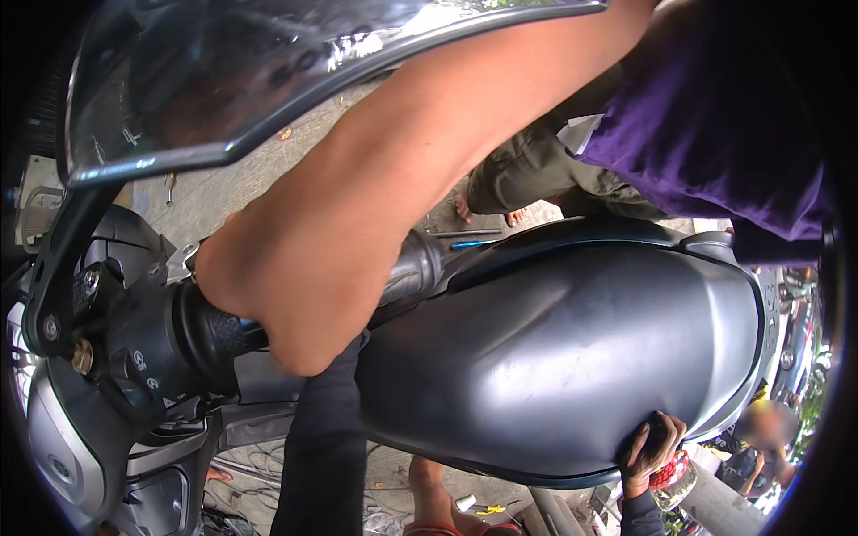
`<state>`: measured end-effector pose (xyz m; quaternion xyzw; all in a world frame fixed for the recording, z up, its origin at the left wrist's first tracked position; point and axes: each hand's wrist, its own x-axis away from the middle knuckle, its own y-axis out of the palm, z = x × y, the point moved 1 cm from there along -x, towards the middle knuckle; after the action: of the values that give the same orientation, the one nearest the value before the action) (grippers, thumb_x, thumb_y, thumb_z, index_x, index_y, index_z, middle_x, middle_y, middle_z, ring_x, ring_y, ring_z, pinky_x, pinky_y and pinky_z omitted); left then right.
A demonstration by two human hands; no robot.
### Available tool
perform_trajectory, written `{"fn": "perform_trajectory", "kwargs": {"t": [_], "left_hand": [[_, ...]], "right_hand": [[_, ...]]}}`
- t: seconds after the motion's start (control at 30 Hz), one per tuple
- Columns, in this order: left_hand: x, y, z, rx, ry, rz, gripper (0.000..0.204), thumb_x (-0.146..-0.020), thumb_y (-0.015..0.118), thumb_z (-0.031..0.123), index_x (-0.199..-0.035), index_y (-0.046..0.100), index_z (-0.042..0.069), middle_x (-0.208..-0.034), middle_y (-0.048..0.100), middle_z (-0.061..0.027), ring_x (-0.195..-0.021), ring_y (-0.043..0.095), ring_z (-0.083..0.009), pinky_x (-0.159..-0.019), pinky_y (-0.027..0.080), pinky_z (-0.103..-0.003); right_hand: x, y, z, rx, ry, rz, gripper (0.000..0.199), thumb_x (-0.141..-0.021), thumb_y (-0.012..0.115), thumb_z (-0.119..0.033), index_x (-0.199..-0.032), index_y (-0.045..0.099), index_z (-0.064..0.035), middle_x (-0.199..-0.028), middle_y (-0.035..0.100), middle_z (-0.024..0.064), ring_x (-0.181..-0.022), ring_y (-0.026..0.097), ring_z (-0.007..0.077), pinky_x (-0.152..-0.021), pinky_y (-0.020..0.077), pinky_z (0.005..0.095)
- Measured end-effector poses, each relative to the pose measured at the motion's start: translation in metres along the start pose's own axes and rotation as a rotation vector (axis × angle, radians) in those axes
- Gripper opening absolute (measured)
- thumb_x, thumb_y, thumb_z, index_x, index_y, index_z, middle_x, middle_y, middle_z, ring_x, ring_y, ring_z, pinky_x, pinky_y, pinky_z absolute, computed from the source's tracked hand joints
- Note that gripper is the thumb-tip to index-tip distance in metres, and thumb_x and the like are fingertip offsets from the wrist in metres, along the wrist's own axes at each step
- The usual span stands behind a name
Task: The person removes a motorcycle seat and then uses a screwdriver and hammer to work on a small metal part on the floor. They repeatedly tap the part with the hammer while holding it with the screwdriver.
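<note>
A scooter with a dark grey seat [500, 357] lies across the view, its handlebar at the left. My right hand [657, 447] is at the near right edge of the seat, its fingers bent over the rim and dark with grime. My left arm, in a black sleeve [322, 456], comes up from below to the front end of the seat. Its hand is hidden behind another person's bare arm [393, 161]. That arm reaches down from the upper right to the black handlebar grip [416, 268].
A mirror [223, 80] juts over the upper left. The person in a purple shirt [706, 143] stands beyond the seat. Tools, including a blue-handled one [471, 244], lie on the concrete. Someone's bare leg [427, 491] and cables [250, 469] are below. Another person [760, 447] is at the right.
</note>
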<state>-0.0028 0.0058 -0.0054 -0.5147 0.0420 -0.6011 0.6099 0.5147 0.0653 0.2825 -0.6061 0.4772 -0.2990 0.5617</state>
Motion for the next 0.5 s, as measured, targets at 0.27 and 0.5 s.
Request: {"fn": "perform_trajectory", "kwargs": {"t": [0.27, 0.5], "left_hand": [[0.022, 0.015, -0.008, -0.006, -0.059, 0.135, 0.032, -0.101, 0.059, 0.026, -0.131, 0.064, 0.015, -0.108, 0.071, -0.0190, -0.104, 0.067, -0.0405, -0.094, 0.052, -0.049], [0.034, 0.018, -0.022, 0.082, -0.019, 0.205, 0.032, -0.098, 0.061, 0.032, -0.118, 0.073, 0.010, -0.114, 0.071, -0.0249, -0.112, 0.066, -0.0429, -0.099, 0.051, -0.048]], "right_hand": [[-0.002, 0.001, -0.005, -0.024, -0.012, 0.031, 0.022, -0.091, 0.060, -0.008, -0.109, 0.062, 0.0038, -0.096, 0.060, 0.0190, -0.087, 0.059, 0.0347, -0.080, 0.0496, 0.0420], [0.007, -0.007, -0.008, -0.016, -0.060, 0.012, 0.019, -0.093, 0.062, -0.005, -0.111, 0.063, 0.0033, -0.101, 0.063, 0.0209, -0.089, 0.060, 0.0386, -0.082, 0.0513, 0.0436]]}}
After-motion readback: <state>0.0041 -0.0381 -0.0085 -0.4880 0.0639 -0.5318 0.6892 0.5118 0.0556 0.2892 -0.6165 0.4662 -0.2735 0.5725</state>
